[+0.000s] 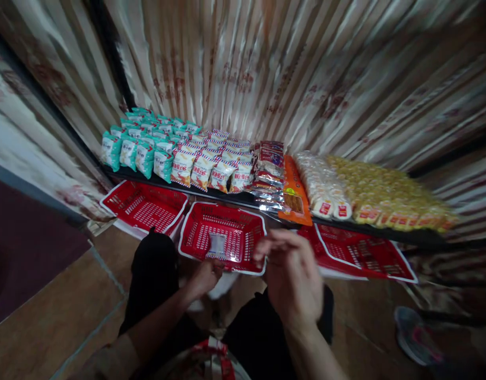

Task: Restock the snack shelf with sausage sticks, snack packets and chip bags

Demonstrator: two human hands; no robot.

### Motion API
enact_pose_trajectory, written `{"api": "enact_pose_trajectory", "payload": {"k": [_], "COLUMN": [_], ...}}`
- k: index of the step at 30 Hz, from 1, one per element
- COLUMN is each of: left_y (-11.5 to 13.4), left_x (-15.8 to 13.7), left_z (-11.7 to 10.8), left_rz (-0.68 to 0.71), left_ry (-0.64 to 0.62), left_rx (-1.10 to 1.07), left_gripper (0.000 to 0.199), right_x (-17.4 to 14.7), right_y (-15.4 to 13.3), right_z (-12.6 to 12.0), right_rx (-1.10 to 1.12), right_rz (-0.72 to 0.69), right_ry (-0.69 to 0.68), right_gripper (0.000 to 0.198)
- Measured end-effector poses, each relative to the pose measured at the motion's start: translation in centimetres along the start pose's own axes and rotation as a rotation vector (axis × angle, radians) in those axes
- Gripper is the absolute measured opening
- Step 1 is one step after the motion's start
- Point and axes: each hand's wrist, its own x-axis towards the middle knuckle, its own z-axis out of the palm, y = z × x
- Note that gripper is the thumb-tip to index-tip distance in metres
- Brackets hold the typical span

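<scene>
My left hand [205, 275] is closed at the near rim of the middle red basket [246, 219]. A small snack bag [217, 244] with a pale, shiny back and a striped edge extends from its fingertips over the basket's inside. The fingers look pinched on the bag's near end, though the grip is partly hidden. At the basket's right side, my right hand [292, 269] is raised with loosely bent fingers, blurred by motion. It appears to hold nothing.
A black shelf [243, 198] behind the baskets carries teal bags [143, 158], white striped bags [201, 171], silvery packs [268, 179], an orange pack [294, 192], white packs [324, 192] and yellow packs [389, 198]. Red baskets [145, 208] flank the middle one. Curtains [246, 68] hang behind.
</scene>
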Motion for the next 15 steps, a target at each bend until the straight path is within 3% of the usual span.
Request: {"api": "enact_pose_trajectory", "payload": {"k": [3,7,10,13,15], "left_y": [-0.4,-0.8,-0.9,-1.0,-1.1], "left_x": [-0.3,0.5,2.2,4.4,5.9], "left_z": [-0.5,-1.1,-1.2,-0.8,-0.2], "left_rz": [0.001,-0.018,-0.057,-0.117,-0.188], "left_ry": [-0.011,-0.048,-0.088,-0.104,-0.096], "left_rx": [0.041,0.107,0.109,0.022,-0.071], "left_gripper": [0.021,0.020,0.017,0.011,0.007], "right_x": [1.1,0.4,-0.6,-0.9,-0.5], "right_y": [5.0,13.2,17.1,18.9,19.6], "right_z": [0.8,0.3,-0.2,-0.4,-0.5], "right_rx": [-0.062,-0.291,-0.451,-0.531,-0.559], "right_rz": [0.287,0.516,0.613,0.636,0.637], "right_ry": [-0.040,-0.146,-0.309,-0.445,-0.467], "right_gripper": [0.031,0.035,0.030,0.027,0.029]}}
